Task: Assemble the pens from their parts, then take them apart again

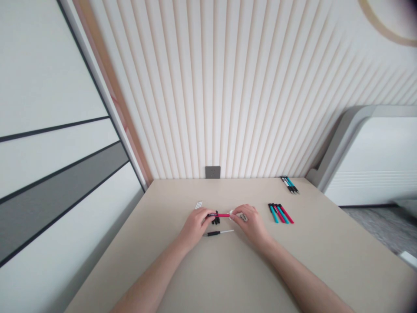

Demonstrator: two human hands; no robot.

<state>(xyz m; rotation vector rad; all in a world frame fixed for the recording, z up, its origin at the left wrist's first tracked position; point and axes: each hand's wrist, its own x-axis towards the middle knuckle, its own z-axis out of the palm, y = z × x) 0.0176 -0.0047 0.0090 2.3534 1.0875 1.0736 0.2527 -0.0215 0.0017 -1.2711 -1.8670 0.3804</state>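
Observation:
Between my two hands lies a red pen barrel (223,215) with a black end, held level just above the table. My left hand (196,224) pinches the black end. The fingers of my right hand (249,221) are closed on the red end. Several short black pen parts (215,221) lie under the barrel, partly hidden by it. Nearer to me, a black pen grip (214,233) has a thin white refill (227,231) sticking out to the right. Several white refills (198,204) lie beyond my left hand. A small whitish thing (243,216) shows by my right fingers, partly covered.
Right of my hands lie several teal and red pen barrels (280,213) in a row. Several pens with black tips (289,184) lie at the back right of the beige table (169,191). A ribbed wall with a dark socket (213,172) stands behind it.

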